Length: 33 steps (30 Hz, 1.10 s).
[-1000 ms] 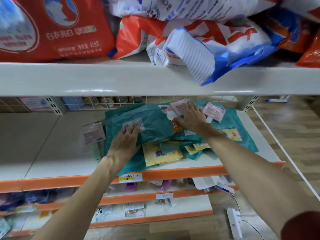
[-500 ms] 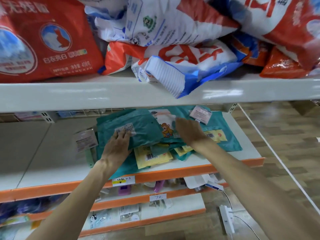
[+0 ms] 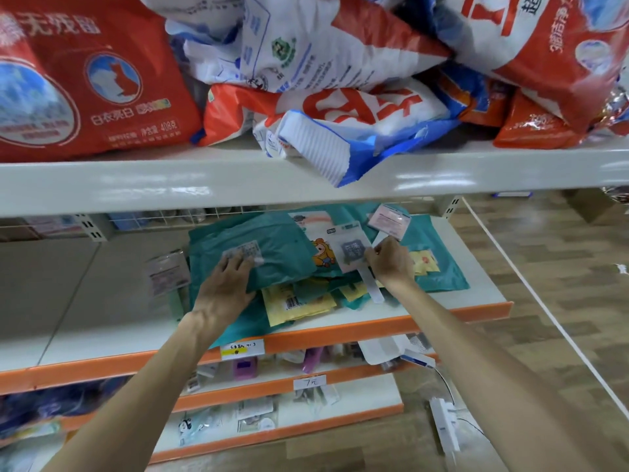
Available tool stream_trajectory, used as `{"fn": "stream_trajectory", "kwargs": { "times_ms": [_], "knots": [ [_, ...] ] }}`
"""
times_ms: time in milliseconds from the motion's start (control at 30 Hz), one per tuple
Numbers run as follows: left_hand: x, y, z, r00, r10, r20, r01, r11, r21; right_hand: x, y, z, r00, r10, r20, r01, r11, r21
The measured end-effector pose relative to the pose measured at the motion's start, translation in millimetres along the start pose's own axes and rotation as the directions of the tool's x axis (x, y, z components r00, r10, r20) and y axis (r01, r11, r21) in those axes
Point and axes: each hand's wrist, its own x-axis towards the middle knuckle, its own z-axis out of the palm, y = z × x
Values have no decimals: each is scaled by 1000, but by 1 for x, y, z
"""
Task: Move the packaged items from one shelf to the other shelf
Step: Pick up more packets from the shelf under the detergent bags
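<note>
My left hand (image 3: 226, 287) lies flat and open on the big teal pack (image 3: 252, 248), near the front edge of the middle shelf (image 3: 340, 330). My right hand (image 3: 391, 260) pinches the clear pack (image 3: 352, 248) at its right side; it runs long, back to front

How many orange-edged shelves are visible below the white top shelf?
3, stacked: the upper orange-edged shelf holding the teal packets under both hands, the middle one with the price tag, the lowest. Lower ones may be hidden.
</note>
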Motion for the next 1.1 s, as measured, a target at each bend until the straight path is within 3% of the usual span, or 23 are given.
{"fn": "stream_trajectory", "kwargs": {
  "times_ms": [200, 300, 400, 500, 567, 633, 667, 733, 833, 1000, 1100],
  "knots": [
    [-15, 4, -13, 995, -1, -102, 7, 999, 51, -11, -2, -2, 1000, -12, -12, 12, 999, -31],
    [-16, 14, -38, 957, 6, -289, -37, 994, -101, -11, 0, -5, 1000, -17, -3, 17, 1000, -14],
    [-4, 28, -76, 925, -72, -373, 1, 982, -187, -12, 0, -9, 1000, -21, -8, 21, 1000, -16],
    [7, 33, -112, 888, -204, -413, -34, 865, -501, -13, -2, -14, 999, -36, -21, 36, 999, -18],
    [10, 33, -128, 902, -318, -293, -32, 626, -779, -14, -5, -19, 998, -55, -2, 55, 998, 4],
    [11, 24, -126, 922, -371, -108, 61, 415, -908, -14, -9, -21, 998, -66, 17, 66, 997, 29],
    [13, 17, -119, 917, -398, -23, 133, 359, -924, -13, -9, -22, 997, -76, 15, 76, 997, 33],
    [14, 6, -99, 892, -444, 87, 260, 344, -902, -13, -10, -20, 995, -101, 22, 100, 994, 34],
    [6, -4, -66, 857, -497, 135, 373, 417, -829, -12, -9, -16, 992, -104, 66, 102, 994, 28],
    [-3, -24, -27, 782, -545, 304, 491, 236, -839, 0, -8, 0, 988, -72, 137, 62, 995, 79],
    [5, -39, -13, 770, -567, 292, 509, 270, -817, -2, -15, 4, 990, -42, 135, 43, 999, -3]
  ]
}}
